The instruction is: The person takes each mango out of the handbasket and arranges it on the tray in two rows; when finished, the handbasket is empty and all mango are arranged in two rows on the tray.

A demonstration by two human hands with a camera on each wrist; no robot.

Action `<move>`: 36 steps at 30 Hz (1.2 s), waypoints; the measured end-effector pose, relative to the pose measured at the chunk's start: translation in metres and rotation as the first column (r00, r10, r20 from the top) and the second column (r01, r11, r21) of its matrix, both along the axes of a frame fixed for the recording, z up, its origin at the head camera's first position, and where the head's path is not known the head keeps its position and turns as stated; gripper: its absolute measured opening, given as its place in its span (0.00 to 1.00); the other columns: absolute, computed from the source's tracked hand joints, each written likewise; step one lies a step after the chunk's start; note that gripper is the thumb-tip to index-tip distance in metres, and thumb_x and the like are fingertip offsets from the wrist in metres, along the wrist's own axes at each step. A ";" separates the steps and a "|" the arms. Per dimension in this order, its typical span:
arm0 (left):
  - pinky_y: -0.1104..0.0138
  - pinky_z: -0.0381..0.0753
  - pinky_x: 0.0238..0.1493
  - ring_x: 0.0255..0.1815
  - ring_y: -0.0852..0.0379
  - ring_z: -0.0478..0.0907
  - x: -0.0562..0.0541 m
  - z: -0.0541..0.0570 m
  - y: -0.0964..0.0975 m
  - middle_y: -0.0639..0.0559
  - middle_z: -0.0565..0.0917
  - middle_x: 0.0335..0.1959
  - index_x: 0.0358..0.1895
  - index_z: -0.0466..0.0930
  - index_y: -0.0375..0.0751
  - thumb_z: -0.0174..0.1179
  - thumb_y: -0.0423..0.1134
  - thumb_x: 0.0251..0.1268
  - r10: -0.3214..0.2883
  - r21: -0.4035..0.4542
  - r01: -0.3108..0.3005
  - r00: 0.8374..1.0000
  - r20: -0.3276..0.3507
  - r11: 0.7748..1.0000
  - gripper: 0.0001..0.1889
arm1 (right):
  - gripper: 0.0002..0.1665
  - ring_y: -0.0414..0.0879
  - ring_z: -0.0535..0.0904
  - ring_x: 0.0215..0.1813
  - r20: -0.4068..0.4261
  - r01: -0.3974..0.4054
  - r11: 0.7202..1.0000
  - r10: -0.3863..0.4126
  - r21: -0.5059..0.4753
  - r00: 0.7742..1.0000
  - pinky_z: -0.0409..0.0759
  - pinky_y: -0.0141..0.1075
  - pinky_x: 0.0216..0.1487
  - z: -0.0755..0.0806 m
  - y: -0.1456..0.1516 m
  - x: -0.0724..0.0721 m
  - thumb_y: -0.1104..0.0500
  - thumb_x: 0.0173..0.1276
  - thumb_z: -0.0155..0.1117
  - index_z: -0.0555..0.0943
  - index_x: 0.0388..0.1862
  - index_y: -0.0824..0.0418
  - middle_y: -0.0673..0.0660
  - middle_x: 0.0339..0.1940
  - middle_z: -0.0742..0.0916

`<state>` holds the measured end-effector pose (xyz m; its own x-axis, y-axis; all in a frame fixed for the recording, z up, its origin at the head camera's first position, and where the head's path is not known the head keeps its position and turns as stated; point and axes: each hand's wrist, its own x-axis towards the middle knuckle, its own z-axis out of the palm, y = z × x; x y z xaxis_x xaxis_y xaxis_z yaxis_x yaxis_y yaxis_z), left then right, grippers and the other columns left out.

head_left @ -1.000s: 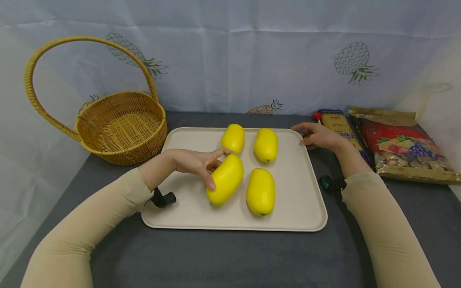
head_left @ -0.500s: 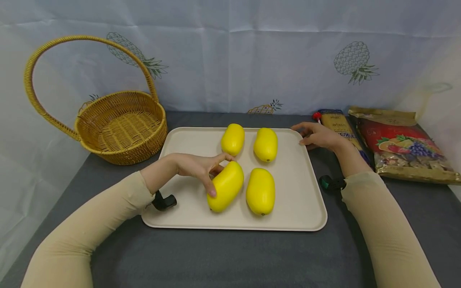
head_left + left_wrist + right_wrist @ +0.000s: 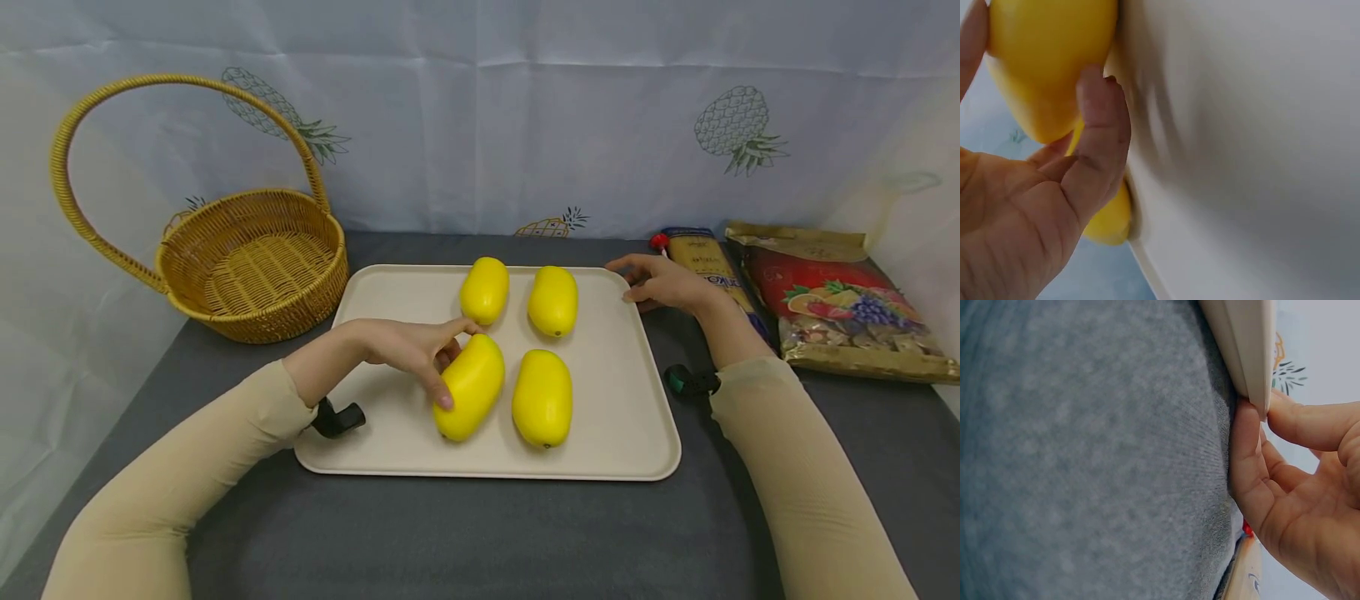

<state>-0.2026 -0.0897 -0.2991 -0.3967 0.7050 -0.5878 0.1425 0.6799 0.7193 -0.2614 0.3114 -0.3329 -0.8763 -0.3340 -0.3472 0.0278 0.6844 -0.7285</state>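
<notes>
In the head view, several smooth, oblong yellow fruits lie on a cream tray (image 3: 622,417). My left hand (image 3: 408,348) holds the front-left fruit (image 3: 474,392) between thumb and fingers, and the fruit slants toward the upper right. From the left wrist, the held fruit (image 3: 1047,56) sits between the thumb and the curled fingers. Right of it lies another fruit (image 3: 542,400); two more stand behind, at the left (image 3: 484,290) and the right (image 3: 553,302). At the tray's far right corner, my right hand (image 3: 663,283) pinches the rim (image 3: 1241,350), thumb above and finger below.
A wicker basket (image 3: 262,304) with a tall handle stands at the back left. Behind my right hand lie a yellow packet (image 3: 705,258), a red lollipop (image 3: 659,242) and a large red-and-gold bag (image 3: 855,300). A grey cloth (image 3: 480,533) covers the table.
My left hand has moved the held fruit a little toward the tray's near edge; over the last half second it has barely shifted. The right hand has stayed at the tray corner.
</notes>
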 end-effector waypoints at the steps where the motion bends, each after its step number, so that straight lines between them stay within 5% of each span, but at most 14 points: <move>1: 0.60 0.71 0.65 0.59 0.50 0.72 0.000 0.001 -0.001 0.42 0.72 0.62 0.76 0.43 0.54 0.74 0.43 0.54 0.005 -0.003 -0.005 1.000 -0.004 1.000 0.54 | 0.35 0.49 0.81 0.48 0.000 0.000 1.000 0.000 0.000 1.000 0.83 0.51 0.60 0.000 0.000 0.000 0.64 0.74 0.56 0.59 0.77 0.60 0.68 0.58 0.75; 18: 0.63 0.79 0.62 0.62 0.50 0.73 0.002 0.000 -0.007 0.41 0.67 0.68 0.77 0.45 0.45 0.73 0.42 0.56 0.114 -0.048 -0.109 0.987 0.117 0.993 0.52 | 0.35 0.48 0.81 0.48 0.003 0.000 1.000 0.000 -0.009 1.000 0.84 0.51 0.59 -0.001 0.001 0.000 0.64 0.74 0.56 0.59 0.77 0.60 0.67 0.57 0.75; 30: 0.65 0.85 0.56 0.51 0.55 0.82 0.004 0.003 -0.014 0.39 0.66 0.66 0.79 0.42 0.39 0.71 0.43 0.59 0.117 -0.031 -0.114 0.986 0.121 0.993 0.53 | 0.35 0.49 0.81 0.48 -0.003 0.002 1.000 -0.002 0.000 1.000 0.84 0.50 0.59 0.000 0.002 0.001 0.64 0.74 0.57 0.59 0.77 0.60 0.68 0.58 0.75; 36: 0.63 0.84 0.57 0.51 0.54 0.83 0.003 0.011 -0.026 0.39 0.68 0.65 0.80 0.35 0.37 0.66 0.46 0.65 0.138 -0.028 -0.136 0.989 0.062 0.990 0.53 | 0.35 0.49 0.81 0.48 -0.006 -0.003 1.000 0.003 0.002 1.000 0.84 0.50 0.58 0.000 0.001 0.001 0.63 0.74 0.57 0.59 0.77 0.60 0.68 0.58 0.75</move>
<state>-0.1994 -0.1154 -0.2880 -0.4498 0.6325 -0.6306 0.0011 0.7064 0.7078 -0.2602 0.3121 -0.3332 -0.8773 -0.3360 -0.3427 0.0211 0.6863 -0.7270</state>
